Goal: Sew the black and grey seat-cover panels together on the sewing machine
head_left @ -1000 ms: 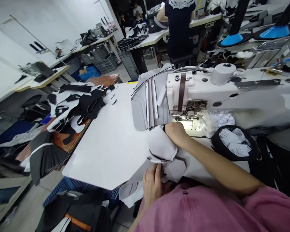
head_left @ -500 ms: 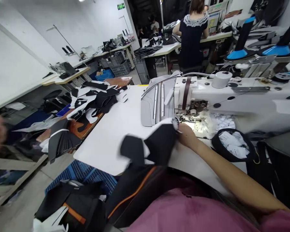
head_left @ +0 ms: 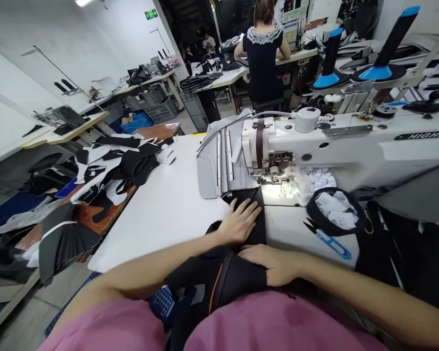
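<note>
A black fabric piece [head_left: 256,237] with an orange-trimmed seam lies on the white sewing table and hangs over its front edge towards my lap. My left hand [head_left: 240,222] rests on it, palm down with spread fingers, just left of the needle area. Closer to me, my right hand [head_left: 274,263] grips the same fabric near the table edge; its thumb is hidden. The white sewing machine [head_left: 314,141] stands ahead, its light on over the needle plate. Fabric meets the lit plate at its left side; whether it is under the presser foot I cannot tell.
Blue-handled snips [head_left: 331,243] lie right of my hands, beside a black round holder [head_left: 336,209] of white labels. A grey panel [head_left: 208,170] stands behind the fabric. Black and white cut pieces [head_left: 120,163] are heaped at left. A co-worker [head_left: 265,63] sits beyond the machine.
My left hand has come in from the far left onto the fabric. The fabric now lies flat by the needle area, and my right hand has moved back towards me. The view has shifted right.
</note>
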A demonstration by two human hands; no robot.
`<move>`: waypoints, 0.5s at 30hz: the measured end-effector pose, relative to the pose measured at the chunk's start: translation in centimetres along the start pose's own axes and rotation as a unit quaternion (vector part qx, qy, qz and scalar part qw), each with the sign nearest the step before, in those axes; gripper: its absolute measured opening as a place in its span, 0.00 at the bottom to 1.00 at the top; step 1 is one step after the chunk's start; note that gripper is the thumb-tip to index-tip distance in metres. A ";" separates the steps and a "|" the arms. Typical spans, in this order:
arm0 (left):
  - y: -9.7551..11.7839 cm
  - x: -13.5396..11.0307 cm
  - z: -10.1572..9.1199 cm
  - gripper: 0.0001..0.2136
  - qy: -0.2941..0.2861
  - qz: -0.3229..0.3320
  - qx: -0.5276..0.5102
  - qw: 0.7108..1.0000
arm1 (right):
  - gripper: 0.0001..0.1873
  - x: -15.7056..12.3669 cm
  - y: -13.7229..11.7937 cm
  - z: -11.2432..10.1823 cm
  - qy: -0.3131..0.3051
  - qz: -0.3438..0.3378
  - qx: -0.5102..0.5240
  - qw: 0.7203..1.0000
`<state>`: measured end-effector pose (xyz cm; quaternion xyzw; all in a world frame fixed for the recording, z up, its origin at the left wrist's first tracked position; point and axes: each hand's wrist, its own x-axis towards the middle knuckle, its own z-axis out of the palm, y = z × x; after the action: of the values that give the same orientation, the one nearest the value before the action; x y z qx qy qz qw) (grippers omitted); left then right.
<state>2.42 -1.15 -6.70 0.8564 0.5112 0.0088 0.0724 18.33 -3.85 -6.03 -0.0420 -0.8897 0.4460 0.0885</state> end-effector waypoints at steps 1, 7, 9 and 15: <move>-0.8 -1.6 1.9 0.24 0.012 -0.040 0.026 0.999 | 0.17 -0.6 0.3 -0.1 0.012 -0.007 0.049 0.999; -5.1 -6.4 1.5 0.28 0.015 -0.189 0.023 0.982 | 0.39 -1.8 3.9 -3.9 0.018 0.004 -0.123 0.992; -6.4 -5.5 -1.0 0.25 -0.011 -0.246 0.002 0.969 | 0.44 -0.6 5.6 -5.5 0.036 0.036 -0.236 0.970; -9.2 -2.1 -5.5 0.13 -0.087 -0.281 0.078 0.953 | 0.16 2.3 8.4 -8.4 0.041 0.193 -0.338 0.920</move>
<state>-7.11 1.93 -2.31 0.6787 0.7218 -0.1262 0.0488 17.70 8.14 -7.60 -0.2586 -0.9578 0.1246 0.0176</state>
